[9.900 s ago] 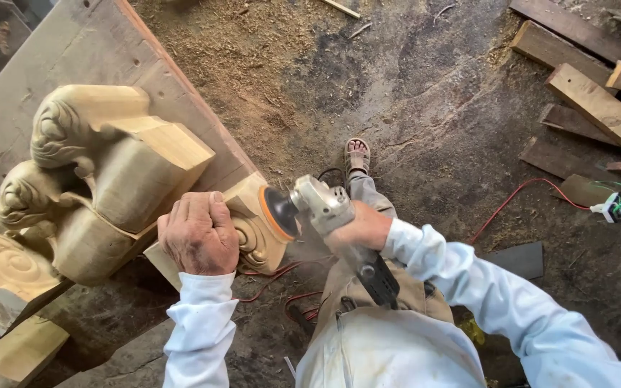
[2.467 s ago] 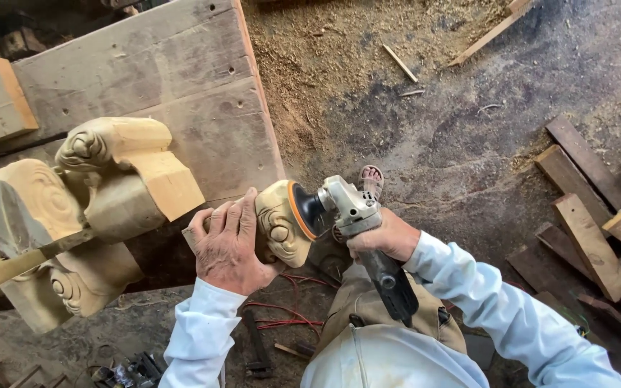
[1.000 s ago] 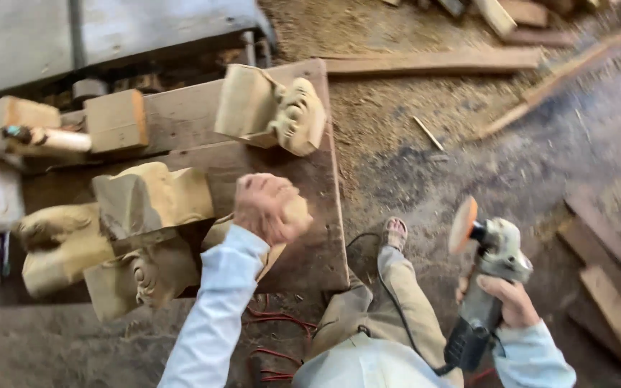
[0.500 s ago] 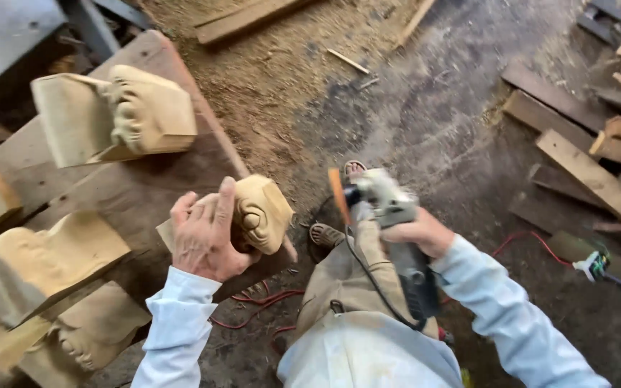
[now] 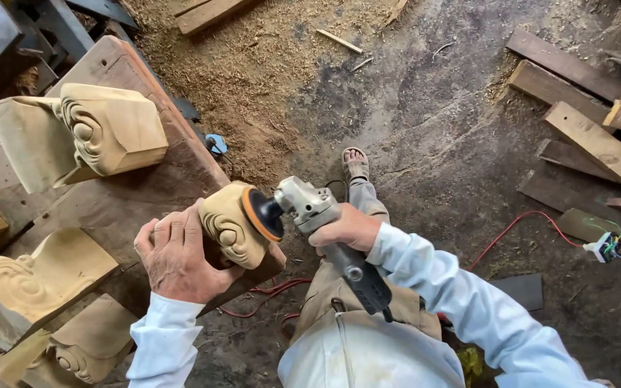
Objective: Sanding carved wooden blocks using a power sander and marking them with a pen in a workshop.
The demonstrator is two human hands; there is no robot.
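Observation:
My left hand [image 5: 176, 257] presses a pale carved wooden block [image 5: 230, 224] with scroll relief against the corner of a worn plank bench [image 5: 131, 201]. My right hand [image 5: 350, 227] grips a grey angle grinder [image 5: 318, 215] by its body. Its orange-backed sanding disc [image 5: 261, 213] touches the right face of the carved block. The grinder's black handle runs back toward my waist.
More carved blocks rest on the bench: one at the upper left [image 5: 84, 136], two at the lower left [image 5: 26, 284]. Sawdust covers the floor beyond. Loose wooden offcuts [image 5: 598, 136] lie at the right, with a red cable and a plug block [image 5: 604, 246]. My sandalled foot [image 5: 356, 164] is below the grinder.
The grinder swung away to the right while my left hand turned the block on the bench. Now the disc is back against the block's right face, and my left hand holds it down.

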